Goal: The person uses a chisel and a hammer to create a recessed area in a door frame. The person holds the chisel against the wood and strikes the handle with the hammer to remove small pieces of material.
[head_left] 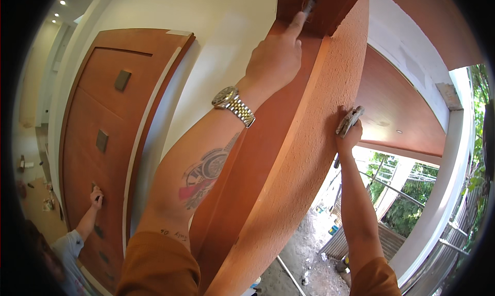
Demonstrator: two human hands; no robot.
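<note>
My left hand reaches up to the top corner of a reddish-brown door frame. Its index finger stretches along a slim tool with a grey metal-looking part, pressed against the dark wood; the other fingers curl out of sight. I cannot make out the tool's exact kind. On the outer side of the orange textured wall edge, my right hand is closed around a worn, stained grey-brown object. A dark handle-like end shows below that hand; whether both belong to one tool is hidden.
A brown door panel with square insets leans at the left, where another person's hand works on its surface. Outside at the right are rough ground, corrugated sheets, a white post and poles.
</note>
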